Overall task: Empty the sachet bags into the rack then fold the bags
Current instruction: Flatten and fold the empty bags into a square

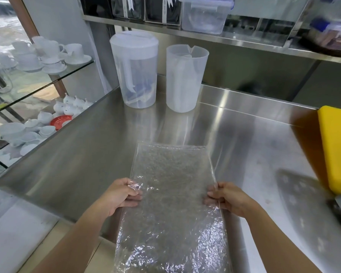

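Clear crinkled plastic bag (pixel 171 198), flat and see-through, stretched out lengthwise over the steel counter (pixel 87 154); far end lies on the counter, near end runs past the counter's front edge toward the person. Held by both long sides, about midway along. Left hand (pixel 120 196) closed on the left edge, thumb on top, fingers curled under the film. Right hand (pixel 226 198) closed on the right edge, same pinch, fingertips showing through the plastic. Bag spans between the two hands, more of it beyond the grips than expected: sheet extends both ahead and behind them.

Further back on the counter, lidded translucent pitcher (pixel 135 69) and open translucent jug (pixel 185 77) side by side, well apart from the bag. Yellow board (pixel 337 146) at right edge. Glass shelves with white cups (pixel 47 54) left.
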